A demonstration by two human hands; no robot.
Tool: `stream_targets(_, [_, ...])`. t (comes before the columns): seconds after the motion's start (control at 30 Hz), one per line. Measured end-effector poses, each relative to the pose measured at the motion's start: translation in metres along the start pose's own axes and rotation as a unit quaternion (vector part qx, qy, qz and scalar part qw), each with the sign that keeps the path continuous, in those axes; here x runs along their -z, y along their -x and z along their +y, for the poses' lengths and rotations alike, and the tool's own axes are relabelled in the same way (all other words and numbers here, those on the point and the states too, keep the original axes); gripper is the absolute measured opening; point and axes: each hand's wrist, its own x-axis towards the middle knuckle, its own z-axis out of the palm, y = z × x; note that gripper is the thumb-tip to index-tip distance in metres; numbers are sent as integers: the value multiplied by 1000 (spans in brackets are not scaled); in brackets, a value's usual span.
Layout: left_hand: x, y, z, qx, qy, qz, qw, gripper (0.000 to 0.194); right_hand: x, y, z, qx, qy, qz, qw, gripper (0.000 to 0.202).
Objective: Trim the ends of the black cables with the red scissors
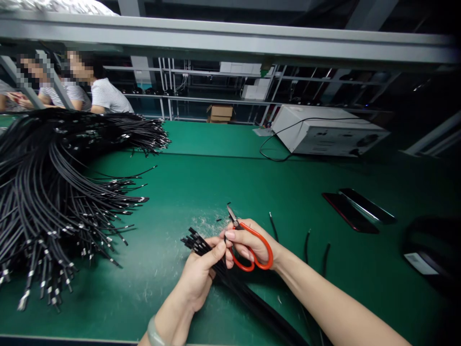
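Observation:
My left hand (201, 269) is closed around a bundle of black cables (248, 300), whose cut ends point up and to the left. Its thumb and finger pinch the end of one cable beside my right hand (248, 240). In the right hand sits a pair of scissors (264, 252) with red-orange handles, blades pointing up and away from me. The right thumb and forefinger also come close to that cable end, though the exact contact is too small to make out. White fibre scraps (205, 223) and small black bits lie on the green table (180, 180) beyond the hands.
A large heap of black cables (68, 178) with pale tips covers the left side. Right of my hands lie loose cable ends (274, 228) and two phones (349, 211). A white boxy machine (329, 132) stands at the back. People (108, 93) sit at the far left.

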Motion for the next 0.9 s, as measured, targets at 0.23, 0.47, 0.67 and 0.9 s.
stream_targets(0.23, [-4, 4, 5, 28, -11, -36, 999, 17, 9, -1, -4, -50, -97, -111, 988, 27])
stream_targets(0.47, [-3, 3, 2, 49, -43, 47, 997, 22, 9, 13, -33, -42, 231, 43, 971, 33])
stream_targets(0.67, [-4, -2, -3, 22, -43, 92, 995, 25, -2, 42, -35, 75, 707, 149, 688, 35])
stream_targets(0.9, [-4, -3, -3, 30, -46, 101, 993, 26, -9, 43, -13, 123, 826, 153, 528, 37])
